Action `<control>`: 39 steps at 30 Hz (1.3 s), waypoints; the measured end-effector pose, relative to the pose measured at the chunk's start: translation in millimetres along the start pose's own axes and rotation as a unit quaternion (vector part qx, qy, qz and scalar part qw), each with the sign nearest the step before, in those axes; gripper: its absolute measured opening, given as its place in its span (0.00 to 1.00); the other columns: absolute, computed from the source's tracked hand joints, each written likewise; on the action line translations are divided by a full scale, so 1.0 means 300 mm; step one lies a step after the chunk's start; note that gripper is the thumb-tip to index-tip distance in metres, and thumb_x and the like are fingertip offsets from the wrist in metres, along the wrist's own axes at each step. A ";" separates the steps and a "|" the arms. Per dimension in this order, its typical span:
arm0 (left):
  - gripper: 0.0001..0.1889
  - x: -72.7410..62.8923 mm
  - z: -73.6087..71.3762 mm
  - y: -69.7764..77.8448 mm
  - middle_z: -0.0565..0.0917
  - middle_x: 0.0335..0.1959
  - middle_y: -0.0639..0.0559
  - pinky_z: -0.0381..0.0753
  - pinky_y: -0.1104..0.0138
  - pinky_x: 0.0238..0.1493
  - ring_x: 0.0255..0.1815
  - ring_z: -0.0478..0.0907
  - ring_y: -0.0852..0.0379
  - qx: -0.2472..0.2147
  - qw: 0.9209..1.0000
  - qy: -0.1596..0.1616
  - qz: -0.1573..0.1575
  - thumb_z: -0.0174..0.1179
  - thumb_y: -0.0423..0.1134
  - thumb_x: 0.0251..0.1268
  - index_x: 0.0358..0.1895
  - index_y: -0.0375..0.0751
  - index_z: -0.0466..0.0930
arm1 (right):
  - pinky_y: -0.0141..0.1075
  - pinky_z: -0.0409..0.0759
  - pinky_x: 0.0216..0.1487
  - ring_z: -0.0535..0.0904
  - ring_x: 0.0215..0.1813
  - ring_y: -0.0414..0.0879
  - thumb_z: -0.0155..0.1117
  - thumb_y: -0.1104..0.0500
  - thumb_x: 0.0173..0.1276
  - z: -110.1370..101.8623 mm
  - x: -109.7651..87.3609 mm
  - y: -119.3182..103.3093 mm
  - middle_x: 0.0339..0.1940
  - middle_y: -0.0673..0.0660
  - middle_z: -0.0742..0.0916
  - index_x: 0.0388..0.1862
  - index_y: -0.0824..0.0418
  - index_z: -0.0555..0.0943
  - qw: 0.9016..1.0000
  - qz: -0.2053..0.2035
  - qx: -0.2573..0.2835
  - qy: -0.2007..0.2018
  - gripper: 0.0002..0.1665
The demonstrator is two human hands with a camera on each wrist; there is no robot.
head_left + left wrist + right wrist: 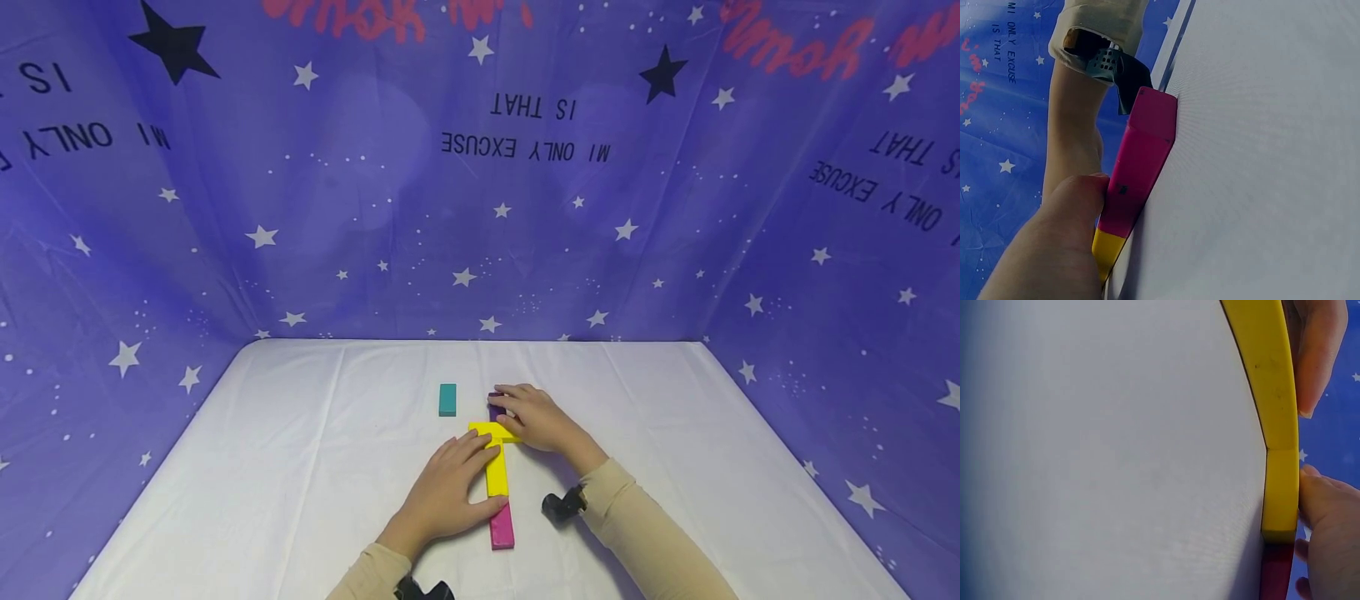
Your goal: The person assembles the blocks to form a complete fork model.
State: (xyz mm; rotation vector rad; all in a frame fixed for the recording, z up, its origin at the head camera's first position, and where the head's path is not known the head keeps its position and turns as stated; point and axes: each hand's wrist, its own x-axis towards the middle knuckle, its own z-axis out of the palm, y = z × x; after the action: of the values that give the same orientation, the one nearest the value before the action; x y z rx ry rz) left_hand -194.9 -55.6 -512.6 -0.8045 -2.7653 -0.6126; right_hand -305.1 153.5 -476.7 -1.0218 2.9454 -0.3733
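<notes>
Wooden-looking blocks lie flat on the white cloth in the head view. A yellow crosswise block (483, 428) meets the upright yellow block (497, 477), which touches a magenta block (502, 529) below. My left hand (448, 486) rests on the yellow blocks with extended fingers, its thumb at the yellow-magenta seam. Above the crosspiece stands a dark purple block (496, 412), partly hidden under my right hand (538, 419), which pinches it between fingers and thumb. In the left wrist view the left thumb (1082, 197) lies against the magenta block (1138, 169).
A teal block (447, 400) sits apart, left of the purple one. The white-covered table (360, 375) is bordered by a purple star-patterned curtain (420, 242) at the back and sides. Both wrists carry black cameras; the right one (562, 505) hangs beside the row.
</notes>
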 end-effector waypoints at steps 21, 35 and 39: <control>0.37 0.001 0.001 -0.001 0.69 0.74 0.58 0.58 0.54 0.79 0.78 0.60 0.55 -0.008 1.000 0.011 0.004 0.52 0.71 0.62 0.70 0.56 0.71 | 0.54 0.58 0.79 0.63 0.78 0.50 0.45 0.44 0.80 0.032 -0.032 0.012 0.77 0.49 0.70 0.75 0.47 0.68 1.000 -0.002 0.007 0.020 0.28; 0.23 0.013 -0.001 -0.003 0.75 0.69 0.53 0.65 0.48 0.75 0.74 0.66 0.50 -0.044 0.990 0.113 -0.077 0.56 0.49 0.69 0.64 0.49 0.76 | 0.57 0.57 0.79 0.57 0.81 0.53 0.51 0.32 0.72 0.051 -0.068 0.016 0.79 0.48 0.66 0.77 0.46 0.64 0.999 0.011 0.030 0.018 0.39; 0.23 0.022 -0.003 -0.004 0.76 0.67 0.51 0.67 0.47 0.73 0.72 0.69 0.48 -0.050 0.983 0.145 -0.099 0.57 0.47 0.68 0.64 0.48 0.77 | 0.59 0.54 0.79 0.54 0.82 0.53 0.52 0.28 0.68 0.050 -0.079 0.010 0.80 0.48 0.64 0.78 0.46 0.62 0.999 0.004 0.038 0.017 0.45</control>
State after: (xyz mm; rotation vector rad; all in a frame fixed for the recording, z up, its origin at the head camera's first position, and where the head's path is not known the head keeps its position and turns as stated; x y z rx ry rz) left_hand -200.9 -53.9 -510.4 -0.4203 -2.5776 -0.8378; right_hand -287.0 166.9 -493.8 -1.0035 2.9386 -0.5021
